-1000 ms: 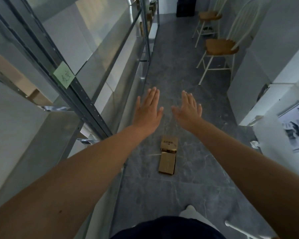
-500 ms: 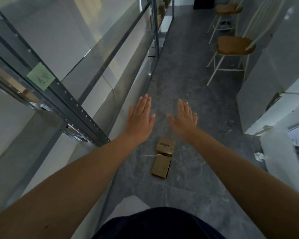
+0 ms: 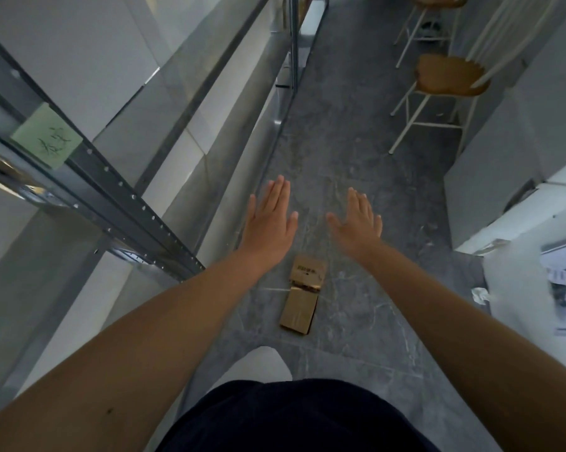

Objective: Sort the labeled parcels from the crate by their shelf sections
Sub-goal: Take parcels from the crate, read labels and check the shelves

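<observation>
Your left hand point(image 3: 268, 220) and right hand point(image 3: 360, 220) stretched out palms down, fingers straight and spread, holding nothing, small cardboard parcel point(image 3: 303, 296) flat on the grey floor point(image 3: 356, 151) below and between them, metal shelving point(image 3: 138, 203) with green note point(image 3: 46, 140) at your left, wooden chair point(image 3: 448, 76) ahead right.

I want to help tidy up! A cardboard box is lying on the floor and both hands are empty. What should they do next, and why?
Probably bend down and bring both hands to the cardboard box. It lies on the grey floor, untouched, while the left hand and right hand hover open near it, holding nothing.
</observation>
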`<state>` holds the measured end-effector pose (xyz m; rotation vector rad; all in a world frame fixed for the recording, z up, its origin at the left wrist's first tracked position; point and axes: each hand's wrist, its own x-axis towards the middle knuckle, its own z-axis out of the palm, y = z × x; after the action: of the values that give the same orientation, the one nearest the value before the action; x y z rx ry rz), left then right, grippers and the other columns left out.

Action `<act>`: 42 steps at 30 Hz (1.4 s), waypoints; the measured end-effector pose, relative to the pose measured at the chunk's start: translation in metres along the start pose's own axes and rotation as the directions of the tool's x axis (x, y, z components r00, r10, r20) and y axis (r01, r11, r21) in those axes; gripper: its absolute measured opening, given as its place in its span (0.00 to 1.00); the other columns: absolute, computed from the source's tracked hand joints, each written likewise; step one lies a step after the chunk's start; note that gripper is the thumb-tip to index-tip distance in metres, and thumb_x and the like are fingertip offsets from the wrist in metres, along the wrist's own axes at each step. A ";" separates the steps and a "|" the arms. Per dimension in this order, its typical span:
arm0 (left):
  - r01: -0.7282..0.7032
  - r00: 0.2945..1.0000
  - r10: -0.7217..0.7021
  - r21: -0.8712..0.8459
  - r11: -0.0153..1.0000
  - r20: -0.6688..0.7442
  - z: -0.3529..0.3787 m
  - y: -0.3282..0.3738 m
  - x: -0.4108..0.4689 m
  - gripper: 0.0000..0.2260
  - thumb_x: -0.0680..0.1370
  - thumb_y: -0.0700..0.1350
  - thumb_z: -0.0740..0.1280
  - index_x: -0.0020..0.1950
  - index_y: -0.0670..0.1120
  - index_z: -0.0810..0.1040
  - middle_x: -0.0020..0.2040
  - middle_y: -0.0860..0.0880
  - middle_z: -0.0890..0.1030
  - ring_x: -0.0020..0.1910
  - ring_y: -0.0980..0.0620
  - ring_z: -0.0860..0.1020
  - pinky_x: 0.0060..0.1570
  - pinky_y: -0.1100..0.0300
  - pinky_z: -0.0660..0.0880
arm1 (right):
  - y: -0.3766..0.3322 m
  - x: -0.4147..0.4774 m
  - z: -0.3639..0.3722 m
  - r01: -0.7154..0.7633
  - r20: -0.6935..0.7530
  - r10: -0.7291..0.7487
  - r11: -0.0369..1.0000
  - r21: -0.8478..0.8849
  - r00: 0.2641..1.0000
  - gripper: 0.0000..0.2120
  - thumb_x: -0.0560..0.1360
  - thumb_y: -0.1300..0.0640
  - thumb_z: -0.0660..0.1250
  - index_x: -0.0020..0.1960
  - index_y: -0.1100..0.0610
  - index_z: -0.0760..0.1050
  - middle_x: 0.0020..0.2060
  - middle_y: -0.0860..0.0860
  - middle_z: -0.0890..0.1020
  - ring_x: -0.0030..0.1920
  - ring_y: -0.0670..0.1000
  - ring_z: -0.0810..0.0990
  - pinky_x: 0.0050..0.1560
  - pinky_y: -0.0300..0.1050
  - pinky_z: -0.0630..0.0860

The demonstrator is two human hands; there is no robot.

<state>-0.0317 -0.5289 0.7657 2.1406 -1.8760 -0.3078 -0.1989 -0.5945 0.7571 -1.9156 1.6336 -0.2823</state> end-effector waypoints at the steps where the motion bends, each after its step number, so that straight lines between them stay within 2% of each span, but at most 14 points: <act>1: -0.001 1.000 0.001 -0.006 1.000 0.006 -0.001 -0.005 0.007 0.27 0.85 0.51 0.49 0.81 0.45 0.42 0.81 0.49 0.41 0.79 0.53 0.40 0.77 0.47 0.39 | -0.005 0.006 0.000 -0.006 -0.004 0.006 1.000 -0.009 1.000 0.34 0.82 0.45 0.55 0.80 0.54 0.43 0.80 0.50 0.47 0.79 0.49 0.42 0.75 0.57 0.39; 15: -0.045 0.992 0.052 -0.060 0.997 0.118 0.003 -0.081 0.087 0.27 0.85 0.50 0.49 0.81 0.45 0.43 0.81 0.49 0.42 0.79 0.53 0.40 0.77 0.45 0.41 | -0.055 0.072 0.029 -0.143 -0.067 0.142 0.989 -0.023 0.988 0.34 0.81 0.44 0.55 0.80 0.54 0.44 0.80 0.51 0.48 0.79 0.51 0.43 0.75 0.57 0.40; 25: 0.006 0.985 0.002 -0.042 0.999 0.172 0.020 -0.106 0.122 0.27 0.85 0.51 0.49 0.80 0.45 0.42 0.81 0.49 0.43 0.79 0.53 0.41 0.77 0.46 0.40 | -0.041 0.117 0.049 -0.168 0.014 0.169 0.985 -0.028 0.986 0.34 0.81 0.45 0.56 0.80 0.55 0.44 0.80 0.52 0.48 0.79 0.51 0.43 0.75 0.58 0.39; 32: 0.119 0.975 -0.110 -0.035 0.992 0.193 0.052 -0.099 0.156 0.27 0.85 0.51 0.50 0.81 0.45 0.45 0.81 0.49 0.45 0.80 0.53 0.43 0.77 0.46 0.42 | -0.016 0.168 0.045 -0.167 0.166 0.166 0.986 -0.009 0.972 0.33 0.82 0.45 0.55 0.80 0.54 0.43 0.80 0.52 0.47 0.79 0.51 0.43 0.76 0.56 0.40; 36: 0.238 0.935 -0.218 -0.038 0.971 0.280 0.091 -0.088 0.161 0.26 0.85 0.50 0.51 0.81 0.44 0.48 0.81 0.48 0.47 0.80 0.52 0.45 0.77 0.45 0.44 | 0.009 0.188 0.046 -0.203 0.237 0.189 0.979 0.033 0.953 0.32 0.82 0.46 0.55 0.80 0.55 0.45 0.79 0.54 0.50 0.79 0.53 0.47 0.76 0.57 0.45; 42: 0.387 0.863 -0.332 -0.076 0.919 0.380 0.184 -0.089 0.169 0.26 0.85 0.50 0.52 0.80 0.45 0.50 0.81 0.49 0.51 0.80 0.53 0.47 0.76 0.48 0.45 | 0.088 0.229 0.089 -0.219 0.352 0.224 0.974 -0.055 0.909 0.29 0.83 0.48 0.53 0.80 0.55 0.48 0.79 0.55 0.53 0.78 0.55 0.51 0.76 0.59 0.50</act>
<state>0.0113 -0.6977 0.5664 2.4468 -1.5334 -0.9517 -0.1746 -0.7909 0.5876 -1.6522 1.5847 0.1638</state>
